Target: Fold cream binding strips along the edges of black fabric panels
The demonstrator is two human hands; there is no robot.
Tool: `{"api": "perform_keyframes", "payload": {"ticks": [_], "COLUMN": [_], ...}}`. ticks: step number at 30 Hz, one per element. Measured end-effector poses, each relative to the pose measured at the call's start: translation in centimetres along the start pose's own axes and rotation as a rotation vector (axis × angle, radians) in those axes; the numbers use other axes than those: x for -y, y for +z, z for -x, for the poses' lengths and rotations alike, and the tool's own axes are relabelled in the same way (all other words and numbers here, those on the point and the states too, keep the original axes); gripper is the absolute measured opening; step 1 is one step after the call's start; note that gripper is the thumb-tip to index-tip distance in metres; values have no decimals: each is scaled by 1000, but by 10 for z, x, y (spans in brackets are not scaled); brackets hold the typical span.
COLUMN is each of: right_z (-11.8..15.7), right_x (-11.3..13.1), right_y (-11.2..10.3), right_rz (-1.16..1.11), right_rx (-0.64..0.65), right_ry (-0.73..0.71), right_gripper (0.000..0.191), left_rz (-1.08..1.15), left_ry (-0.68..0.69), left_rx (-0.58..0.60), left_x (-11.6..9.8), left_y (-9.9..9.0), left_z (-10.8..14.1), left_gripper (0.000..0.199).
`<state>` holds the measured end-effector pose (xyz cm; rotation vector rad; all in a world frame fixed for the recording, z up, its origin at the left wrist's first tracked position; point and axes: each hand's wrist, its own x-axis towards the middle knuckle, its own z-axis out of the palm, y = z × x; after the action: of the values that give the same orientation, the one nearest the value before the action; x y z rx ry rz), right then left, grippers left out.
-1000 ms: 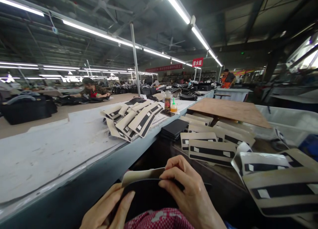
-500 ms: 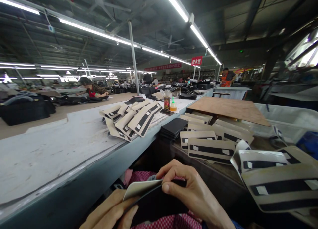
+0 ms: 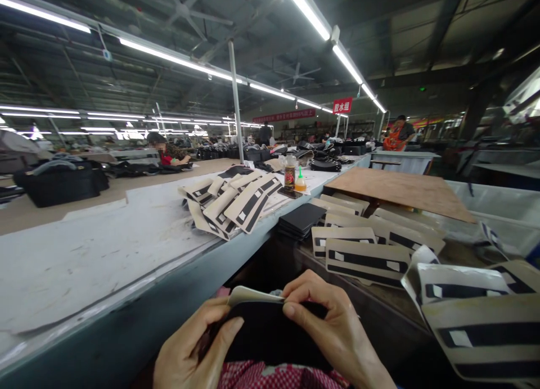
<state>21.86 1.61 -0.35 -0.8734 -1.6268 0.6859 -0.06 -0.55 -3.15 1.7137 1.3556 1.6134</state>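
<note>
Above my lap I hold a black panel (image 3: pixel 270 335) together with a beige panel (image 3: pixel 255 295) that shows behind its upper edge. My left hand (image 3: pixel 194 344) is closed on the left side, thumb on the black face and fingers behind. My right hand (image 3: pixel 329 321) pinches the top edges together near the middle, thumb in front. The lower part of the black panel is dark, and its bottom edge lies over red checked cloth (image 3: pixel 278 375).
Left is a white-topped bench (image 3: pixel 105 259) with a pile of beige panels with black strips (image 3: pixel 236 200). A glue bottle (image 3: pixel 300 181) stands beside a dark-labelled can (image 3: pixel 289 175). Right lie stacked black panels (image 3: pixel 301 219), more striped beige panels (image 3: pixel 367 259) and a wooden board (image 3: pixel 400 189). Co-workers are farther back.
My left hand has turned more upright, its thumb now on the black face. The panels have swung to face me more squarely. The whole view has shifted slightly.
</note>
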Motion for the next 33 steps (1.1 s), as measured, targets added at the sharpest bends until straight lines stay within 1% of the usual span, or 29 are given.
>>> {"api": "perform_keyframes", "payload": {"ticks": [1,3,6,8,10,14,17,20,24,29,33], "right_z": [1,2,5,7,9,10,11,13,14,14,14], "right_x": [0,0,0,0,2,7,10,11,11,11,12], "right_y": [0,1,2,1,-2,-10,-11,-11,-10,-11,-9], "right_rz": [23,72,100,101,123,167,168,162,166,142,129], "right_rx": [-13,-36,-79,-92,-63,-1,1,-4,7,8,11], "right_ry": [-15,-48,-93,-92,-76,-84,-105,-123,-137,-133,-120], "right_gripper": [19,19,19,19,20,21,21,20,20,19,18], "left_rz": [14,62,174,239,274,289,296,297,294,240,254], "left_ry": [-19,-30,-63,-106,-141,-156,-177,-198,-199,-175,-181], "left_rx": [13,-11,-138,-227,-260,-218,-164,-135,-134,-165,-155], "left_x": [0,-4,-17,-27,-35,-42,-42,-43,-44,-44,-45], "left_y": [0,2,14,23,28,27,22,19,18,17,18], "left_z": [-3,-5,-4,-2,0,0,-2,-3,-5,-5,-5], "left_gripper": [14,13,16,20,22,24,26,25,26,27,26]}}
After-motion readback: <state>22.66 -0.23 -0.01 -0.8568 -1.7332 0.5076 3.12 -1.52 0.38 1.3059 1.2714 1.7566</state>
